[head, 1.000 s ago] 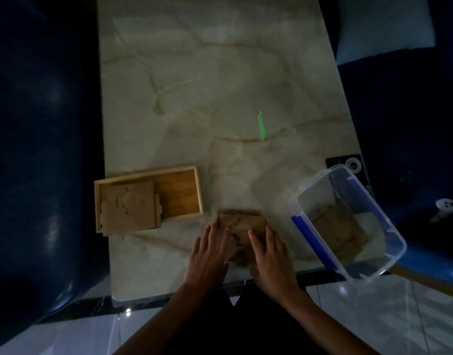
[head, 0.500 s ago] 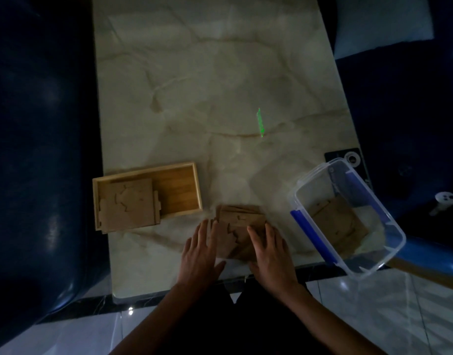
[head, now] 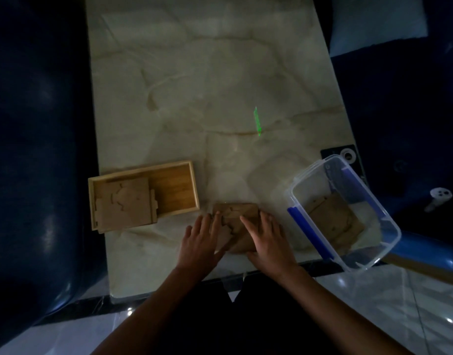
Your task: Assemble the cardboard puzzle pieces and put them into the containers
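Brown cardboard puzzle pieces [head: 235, 213] lie joined on the marble table near its front edge. My left hand [head: 199, 242] rests flat on their left part, fingers spread. My right hand [head: 269, 239] presses flat on their right part. A wooden box [head: 179, 185] at the left holds an assembled cardboard square [head: 125, 203] that overhangs its near rim. A clear plastic container [head: 312, 175] with a blue clip at the right holds another assembled cardboard square [head: 333, 219]. The scene is dim.
The marble table [head: 207, 85] stretches away from me, with a green light streak [head: 258, 121] at its middle. Dark blue seats flank it on both sides. The plastic container overhangs the table's right front corner. A small black device [head: 345, 155] sits behind it.
Both hands have slid slightly toward me and shifted on the pieces; the left hand has moved a little left. The containers have not moved.
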A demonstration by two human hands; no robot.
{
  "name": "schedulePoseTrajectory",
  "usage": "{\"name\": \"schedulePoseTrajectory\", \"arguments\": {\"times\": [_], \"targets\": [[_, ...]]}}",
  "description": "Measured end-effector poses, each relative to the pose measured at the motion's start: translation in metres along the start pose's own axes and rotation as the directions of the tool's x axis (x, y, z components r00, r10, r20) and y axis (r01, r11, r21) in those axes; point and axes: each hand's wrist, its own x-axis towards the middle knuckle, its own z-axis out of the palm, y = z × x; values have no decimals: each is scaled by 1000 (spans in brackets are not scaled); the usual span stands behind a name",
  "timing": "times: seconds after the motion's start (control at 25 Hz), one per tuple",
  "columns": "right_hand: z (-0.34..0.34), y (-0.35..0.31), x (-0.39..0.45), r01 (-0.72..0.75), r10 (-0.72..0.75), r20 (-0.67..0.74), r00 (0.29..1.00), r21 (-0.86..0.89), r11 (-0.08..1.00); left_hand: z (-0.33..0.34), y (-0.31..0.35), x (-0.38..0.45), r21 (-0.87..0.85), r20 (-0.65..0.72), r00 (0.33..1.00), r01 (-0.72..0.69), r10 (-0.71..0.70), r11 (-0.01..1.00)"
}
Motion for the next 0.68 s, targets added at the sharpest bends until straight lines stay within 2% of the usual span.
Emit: {"name": "schedulePoseTrajectory", "arguments": {"times": [0.68], "targets": [[-12, 5, 8, 75, -73, 21, 997, -131, 989, 2, 12, 6, 21, 6, 1000, 29, -30, 999]]}}
